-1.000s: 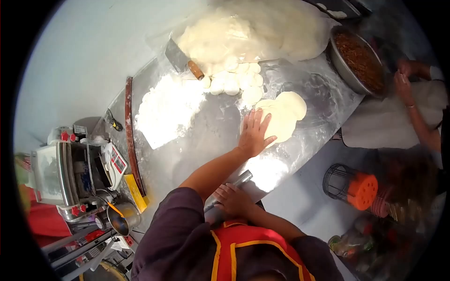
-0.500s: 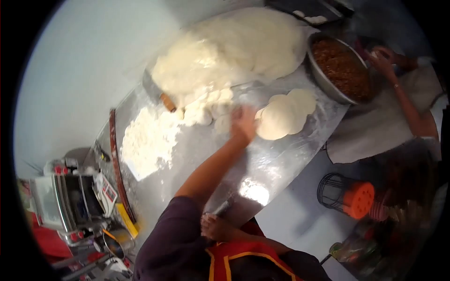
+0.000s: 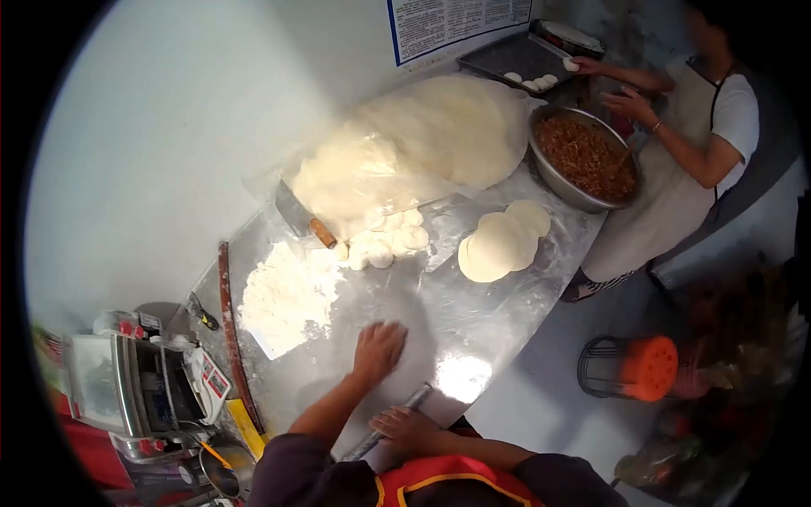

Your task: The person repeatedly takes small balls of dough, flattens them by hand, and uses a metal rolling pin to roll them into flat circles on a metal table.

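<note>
My left hand (image 3: 379,348) is palm down over the metal table (image 3: 439,317), fingers stretched forward; whatever may lie under the palm is hidden. Close to my body, my right hand (image 3: 407,427) rests with its fingers over a slim rolling pin (image 3: 416,397). Beyond the left hand is a cluster of small dough balls (image 3: 380,252) beside a heap of flour (image 3: 287,300). A stack of flat, round dough wrappers (image 3: 498,243) lies to the right. A dough scraper with a wooden handle (image 3: 322,233) leans by the dough balls.
A large dough mass (image 3: 431,127) under plastic fills the back. A bowl of reddish filling (image 3: 587,160) stands at the right, with a co-worker (image 3: 676,144) behind it holding a white bun near a dark tray (image 3: 507,61). A long brown stick (image 3: 228,313) edges the left; an orange stool (image 3: 649,368) stands at right.
My left hand has drawn back toward me from beside the wrappers. The view has shifted, showing more of the co-worker, whose hand now holds a bun at the tray.
</note>
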The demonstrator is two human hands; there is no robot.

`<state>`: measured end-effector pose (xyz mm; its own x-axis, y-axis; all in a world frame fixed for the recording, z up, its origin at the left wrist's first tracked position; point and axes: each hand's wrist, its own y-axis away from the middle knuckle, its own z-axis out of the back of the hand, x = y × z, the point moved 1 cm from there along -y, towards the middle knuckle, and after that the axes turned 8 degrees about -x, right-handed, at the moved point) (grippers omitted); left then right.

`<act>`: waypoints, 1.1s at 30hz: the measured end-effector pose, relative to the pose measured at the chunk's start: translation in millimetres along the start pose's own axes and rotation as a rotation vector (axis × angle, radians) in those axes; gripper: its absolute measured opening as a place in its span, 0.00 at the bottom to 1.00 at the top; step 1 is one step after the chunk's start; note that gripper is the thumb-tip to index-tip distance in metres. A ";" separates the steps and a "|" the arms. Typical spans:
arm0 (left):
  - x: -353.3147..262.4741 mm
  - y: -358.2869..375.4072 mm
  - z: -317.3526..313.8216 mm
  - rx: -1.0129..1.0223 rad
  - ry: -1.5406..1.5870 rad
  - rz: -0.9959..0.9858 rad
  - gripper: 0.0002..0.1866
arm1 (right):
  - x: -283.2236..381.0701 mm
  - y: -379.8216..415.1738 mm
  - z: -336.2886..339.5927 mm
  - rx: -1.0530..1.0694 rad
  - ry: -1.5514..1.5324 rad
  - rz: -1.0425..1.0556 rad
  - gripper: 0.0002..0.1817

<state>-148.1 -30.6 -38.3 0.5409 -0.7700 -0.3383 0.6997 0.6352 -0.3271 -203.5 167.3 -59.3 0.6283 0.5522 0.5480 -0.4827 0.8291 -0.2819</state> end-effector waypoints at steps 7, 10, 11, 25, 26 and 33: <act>1.9 67.6 39.9 -0.013 0.041 0.101 0.23 | 1.0 -5.1 4.2 -0.069 -0.070 -0.023 0.27; 5.5 50.2 19.9 0.071 -0.034 0.063 0.28 | -3.2 -1.0 -3.1 -0.099 -0.037 -0.014 0.28; 4.5 45.1 15.5 0.092 -0.055 0.079 0.30 | -6.2 0.7 -2.8 -0.091 -0.046 -0.021 0.28; 45.0 54.1 -12.8 -0.163 0.208 0.322 0.33 | -21.9 -25.0 34.0 0.142 -0.060 -0.314 0.12; 39.6 66.4 12.8 -0.104 0.181 0.364 0.28 | -28.9 -13.3 35.5 -0.103 0.062 -0.096 0.15; -19.6 138.5 64.3 0.014 0.149 0.415 0.22 | -2.1 -17.1 79.8 -0.077 0.214 -0.297 0.19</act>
<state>-31.8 68.6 -20.3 0.7046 -0.4324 -0.5627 0.4443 0.8871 -0.1254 -245.2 145.0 7.3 0.8515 0.2857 0.4398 -0.2184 0.9556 -0.1980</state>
